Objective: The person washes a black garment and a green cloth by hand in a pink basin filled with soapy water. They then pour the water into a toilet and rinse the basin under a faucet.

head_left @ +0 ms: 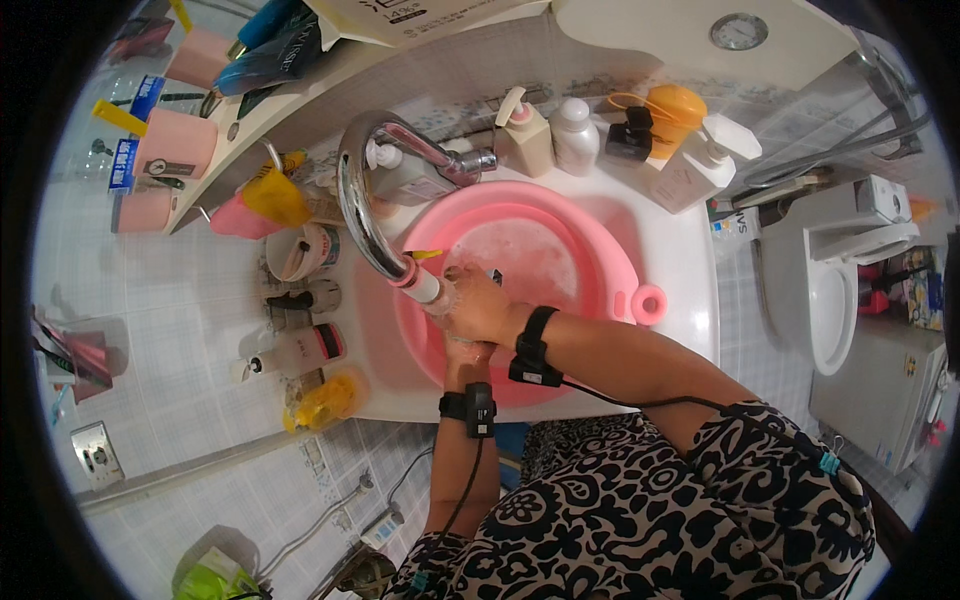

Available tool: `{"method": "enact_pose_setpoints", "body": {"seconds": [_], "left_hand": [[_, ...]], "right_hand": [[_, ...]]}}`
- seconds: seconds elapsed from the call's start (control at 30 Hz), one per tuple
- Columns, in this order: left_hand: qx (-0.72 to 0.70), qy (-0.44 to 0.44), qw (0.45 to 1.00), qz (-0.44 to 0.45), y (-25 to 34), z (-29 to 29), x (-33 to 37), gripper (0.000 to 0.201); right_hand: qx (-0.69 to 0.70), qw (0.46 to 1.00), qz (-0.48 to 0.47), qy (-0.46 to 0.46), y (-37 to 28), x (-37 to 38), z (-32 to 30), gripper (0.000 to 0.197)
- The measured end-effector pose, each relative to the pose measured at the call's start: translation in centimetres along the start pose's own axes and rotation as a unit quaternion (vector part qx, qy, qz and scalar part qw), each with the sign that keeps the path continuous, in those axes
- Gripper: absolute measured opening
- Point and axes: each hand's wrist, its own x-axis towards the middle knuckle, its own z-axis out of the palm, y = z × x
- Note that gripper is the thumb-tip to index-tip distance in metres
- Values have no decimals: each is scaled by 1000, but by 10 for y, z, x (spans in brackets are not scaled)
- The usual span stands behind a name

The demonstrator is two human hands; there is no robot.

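Observation:
Both my hands are together beneath the spout of a curved chrome faucet [365, 210], over a pink basin [625, 265] set in the white sink. Water runs over them. My right hand [482, 305] lies on top, with its fingers curled in. My left hand [466, 352] is below it and mostly hidden, so its fingers do not show. A thin yellow piece [427, 254] sticks out past the fingers, and a small dark-and-white bit shows beside the knuckles. What they belong to is unclear. Foamy water [535, 250] lies in the basin.
Along the sink's back edge stand a beige pump bottle [525, 140], a silvery white bottle [574, 138], an orange container [675, 115] and a white spray bottle [695, 170]. To the left are a lotion bottle [300, 350] and a yellow bag [325, 400]. A toilet [830, 290] stands right.

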Motion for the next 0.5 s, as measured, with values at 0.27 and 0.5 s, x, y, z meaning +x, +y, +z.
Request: {"method": "enact_pose_setpoints", "body": {"seconds": [0.27, 0.5], "left_hand": [[-43, -3, 998, 35, 3, 0, 11, 43], [-39, 10, 999, 27, 11, -24, 11, 43]], "right_hand": [[247, 962, 81, 81, 7, 3, -13, 28], [139, 974, -155, 87, -13, -44, -20, 31]]}}
